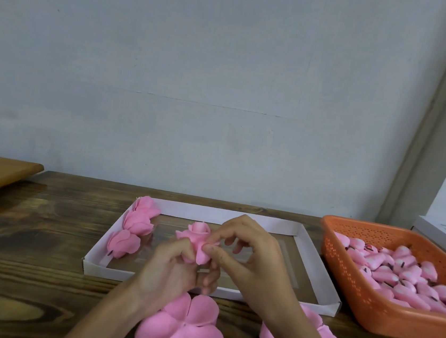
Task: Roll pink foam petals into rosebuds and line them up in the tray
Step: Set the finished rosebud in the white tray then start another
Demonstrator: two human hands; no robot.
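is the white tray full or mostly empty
Mostly empty: three rosebuds line the left edge of the tray; its visible bottom elsewhere is bare.

Three rosebuds (135, 224) fill the left end of the tray (314, 262); its right half lies open. The left hand (171, 268) and right hand (248, 255) grip a bud (199, 231) over the middle. An orange basket (366, 318) sits just beside the right wall; flat petals (184, 328) crowd the near edge of the table (42, 231).

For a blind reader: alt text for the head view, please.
The left hand and right hand pinch a pink rosebud over a white tray with three finished rosebuds at its left side. Flat petals lie on the table; an orange basket stands right.
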